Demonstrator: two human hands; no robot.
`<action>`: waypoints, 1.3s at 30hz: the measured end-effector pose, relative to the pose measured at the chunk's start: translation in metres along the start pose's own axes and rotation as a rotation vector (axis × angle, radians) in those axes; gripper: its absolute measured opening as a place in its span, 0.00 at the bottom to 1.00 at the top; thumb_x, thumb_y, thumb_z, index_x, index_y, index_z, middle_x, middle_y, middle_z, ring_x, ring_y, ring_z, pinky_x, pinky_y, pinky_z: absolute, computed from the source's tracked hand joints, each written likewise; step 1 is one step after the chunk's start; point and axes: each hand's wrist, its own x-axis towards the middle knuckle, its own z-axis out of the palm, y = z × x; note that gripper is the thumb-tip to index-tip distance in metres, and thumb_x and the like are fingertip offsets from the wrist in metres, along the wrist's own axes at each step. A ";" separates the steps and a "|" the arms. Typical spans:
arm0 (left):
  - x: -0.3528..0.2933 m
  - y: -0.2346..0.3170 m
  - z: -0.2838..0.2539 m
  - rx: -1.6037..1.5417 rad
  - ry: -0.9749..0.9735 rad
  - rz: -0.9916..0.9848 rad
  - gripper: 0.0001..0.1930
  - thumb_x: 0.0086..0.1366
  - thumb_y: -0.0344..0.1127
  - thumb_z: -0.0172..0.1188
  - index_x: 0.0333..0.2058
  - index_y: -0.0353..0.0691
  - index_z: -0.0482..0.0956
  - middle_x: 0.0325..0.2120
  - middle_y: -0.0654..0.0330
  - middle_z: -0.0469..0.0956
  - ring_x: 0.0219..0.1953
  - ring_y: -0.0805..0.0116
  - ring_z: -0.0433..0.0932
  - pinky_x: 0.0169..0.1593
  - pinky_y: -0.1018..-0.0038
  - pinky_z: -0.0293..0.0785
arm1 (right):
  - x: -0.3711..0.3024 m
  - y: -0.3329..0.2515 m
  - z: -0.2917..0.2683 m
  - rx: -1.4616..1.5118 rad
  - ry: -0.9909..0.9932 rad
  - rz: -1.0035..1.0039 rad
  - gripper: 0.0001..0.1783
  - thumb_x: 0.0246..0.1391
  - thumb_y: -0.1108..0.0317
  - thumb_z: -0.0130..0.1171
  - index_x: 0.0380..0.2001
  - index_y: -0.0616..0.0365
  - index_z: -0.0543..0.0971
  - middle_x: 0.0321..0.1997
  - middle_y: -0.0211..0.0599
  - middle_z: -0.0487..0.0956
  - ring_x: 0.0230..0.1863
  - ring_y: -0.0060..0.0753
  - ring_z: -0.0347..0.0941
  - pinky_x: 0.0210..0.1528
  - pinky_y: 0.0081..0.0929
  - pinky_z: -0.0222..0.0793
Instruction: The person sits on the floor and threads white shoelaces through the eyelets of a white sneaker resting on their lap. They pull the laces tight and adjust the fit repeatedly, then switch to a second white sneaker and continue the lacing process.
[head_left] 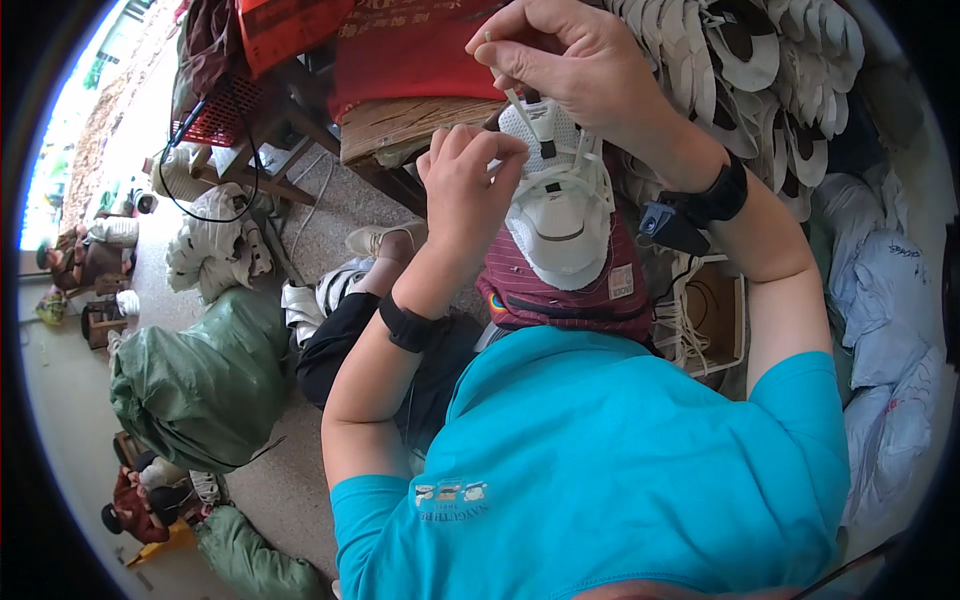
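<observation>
A white shoe upper (560,215) with a mesh tongue lies over my lap, its rounded toe pointing toward me. Above its far end, my right hand (580,65) pinches a white shoelace (514,100) between thumb and fingers; the lace slants down to the upper's eyelet area. My left hand (460,180) is closed at the left side of the upper, thumb and forefinger pressed together. A short pale bit of lace shows at those fingertips, though the fingers hide most of it. Each wrist wears a black band.
Maroon striped cloth (630,300) lies under the upper. A box (738,310) with loose white laces stands at my right, beyond it white sacks (885,320). Many white uppers (740,70) are piled far right. Ahead is a wooden table (410,125); left, a green sack (215,375) and other people.
</observation>
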 end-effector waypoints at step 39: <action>0.008 -0.001 0.032 0.138 -0.048 -0.063 0.03 0.52 0.35 0.66 0.28 0.47 0.83 0.43 0.64 0.74 0.50 0.55 0.64 0.55 0.61 0.60 | -0.084 0.098 -0.020 -0.807 -0.143 -0.047 0.08 0.49 0.70 0.59 0.33 0.63 0.79 0.62 0.53 0.68 0.68 0.55 0.56 0.69 0.46 0.55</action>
